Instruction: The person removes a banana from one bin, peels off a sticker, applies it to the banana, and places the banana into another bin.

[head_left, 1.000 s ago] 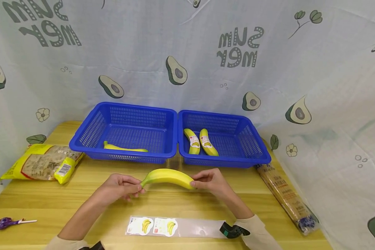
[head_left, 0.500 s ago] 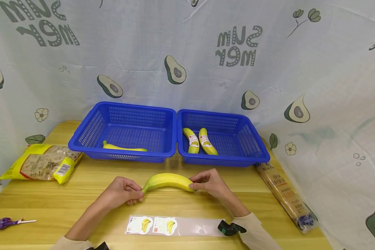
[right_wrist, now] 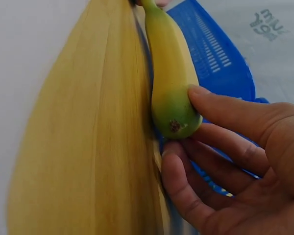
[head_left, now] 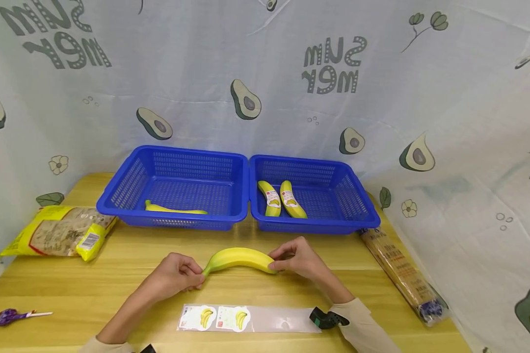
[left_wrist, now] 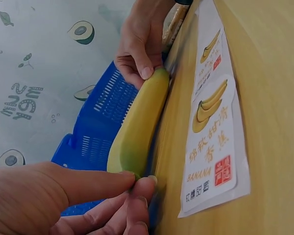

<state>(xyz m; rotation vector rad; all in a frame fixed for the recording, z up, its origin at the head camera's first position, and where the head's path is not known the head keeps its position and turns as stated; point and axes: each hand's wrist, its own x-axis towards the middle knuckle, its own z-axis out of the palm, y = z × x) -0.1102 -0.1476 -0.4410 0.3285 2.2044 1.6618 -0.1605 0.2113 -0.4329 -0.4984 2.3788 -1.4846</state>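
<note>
My fingers (right_wrist: 213, 103) pinch a banana (head_left: 238, 257) at both ends; only my right-wrist view shows its brown tip (right_wrist: 175, 126). Left basket (head_left: 172, 222) holds another banana (head_left: 176, 210), right basket (head_left: 313, 226) two.

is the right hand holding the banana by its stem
No, the right hand pinches the banana at its blunt tip, while the left hand holds the stem.

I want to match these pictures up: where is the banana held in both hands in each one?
Head: held banana, lower middle, between left hand and right hand.
Left wrist: held banana, middle, stem end nearest.
Right wrist: held banana, upper middle, stem end uppermost.
Shared landmark: wooden tabletop, to its right in left wrist, left in right wrist.
</note>
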